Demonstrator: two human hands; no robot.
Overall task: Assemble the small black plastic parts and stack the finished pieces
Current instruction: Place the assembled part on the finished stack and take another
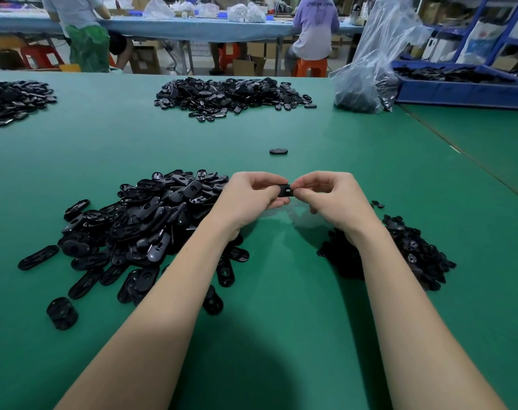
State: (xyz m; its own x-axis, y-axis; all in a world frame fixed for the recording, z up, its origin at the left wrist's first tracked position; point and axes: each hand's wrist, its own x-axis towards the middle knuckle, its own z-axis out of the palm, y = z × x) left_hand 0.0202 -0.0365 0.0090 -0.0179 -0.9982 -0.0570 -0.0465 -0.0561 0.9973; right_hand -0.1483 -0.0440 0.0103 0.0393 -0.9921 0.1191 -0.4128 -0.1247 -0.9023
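While a black part (283, 190) was pinched between the left hand (248, 199) and right hand (331, 196) just right of the oval pile (151, 220), its halves were best squared before being pressed.

Table mat (281, 306): plain green. Parts, near pile (139, 226): glossy black, grey sheen. Far pile (234, 94): black. Loose part (278, 151): black. Bin (459, 91): blue. Bag (370, 63): clear. Stools (310, 67): orange. Far table cover (192, 28): lt blue.

Likely factory floor, parts heaps (234, 94), worktables (192, 28)
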